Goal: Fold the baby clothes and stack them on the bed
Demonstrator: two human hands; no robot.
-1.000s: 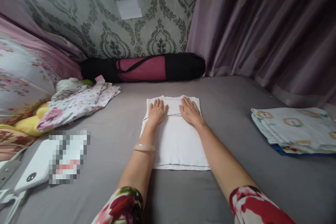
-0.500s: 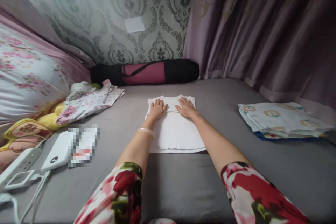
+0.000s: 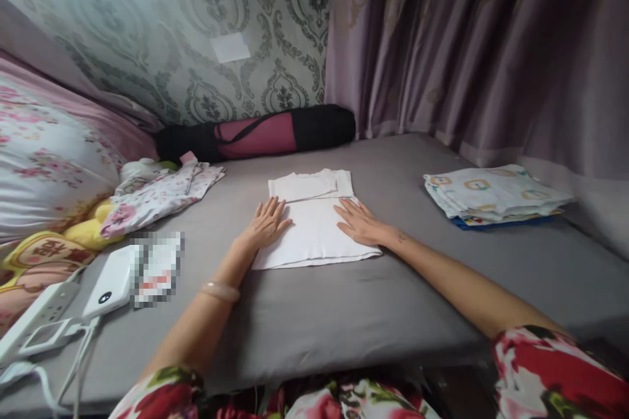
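Observation:
A white garment (image 3: pixel 317 233), partly folded, lies flat on the grey bed sheet (image 3: pixel 314 321) in front of me. Its far end is turned over into a narrow band with uneven layers. My left hand (image 3: pixel 268 222) rests palm down on its left edge, fingers spread. On the opposite edge lies my right hand (image 3: pixel 361 221), also flat with the fingers apart. Neither hand grips the cloth. A pale bangle (image 3: pixel 220 291) circles my left wrist.
A folded stack of patterned cloth (image 3: pixel 494 191) sits to the right. Leftward are a floral garment (image 3: pixel 162 200), a white power bank (image 3: pixel 112 281), a power strip (image 3: pixel 42 317) with cables and a floral pillow (image 3: pixel 54 163). A black and maroon long bag (image 3: pixel 258 134) lies along the wall.
Both hands have slid toward me and outward, from the folded far band to the garment's side edges. The camera view has shifted slightly to the right.

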